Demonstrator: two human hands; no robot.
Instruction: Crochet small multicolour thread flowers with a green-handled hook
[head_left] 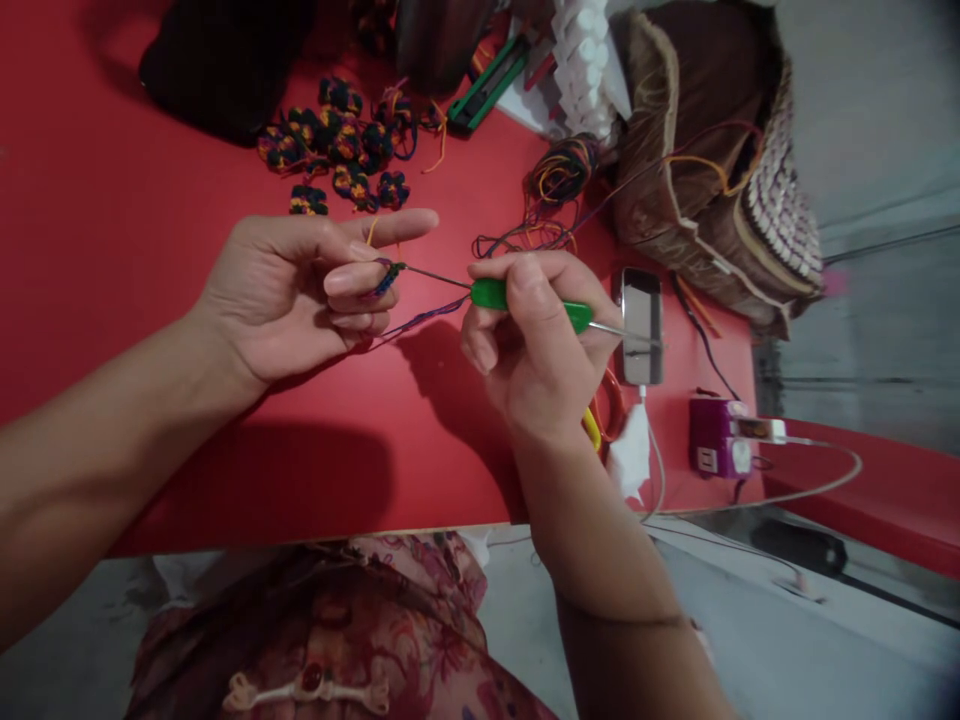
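Between the thumb and fingers of my left hand [300, 285] is a small dark crochet piece [387, 278] of blue and green yarn. Its index finger points out to the right, with an orange strand near it. My right hand [536, 330] is closed round the green handle of a crochet hook [491, 293]. The hook's thin metal shaft reaches left, and its tip meets the crochet piece. A thin metal end also sticks out to the right of the handle. Purple and blue strands [424, 318] run between the two hands.
Several crocheted flowers [341, 135] lie behind my left hand on the red table [450, 430]. A yarn bundle [562, 170], a green cutter [489, 85], a brown bag [652, 130], a phone [641, 315], scissors [611, 405] and a purple plug adapter [716, 437] lie around.
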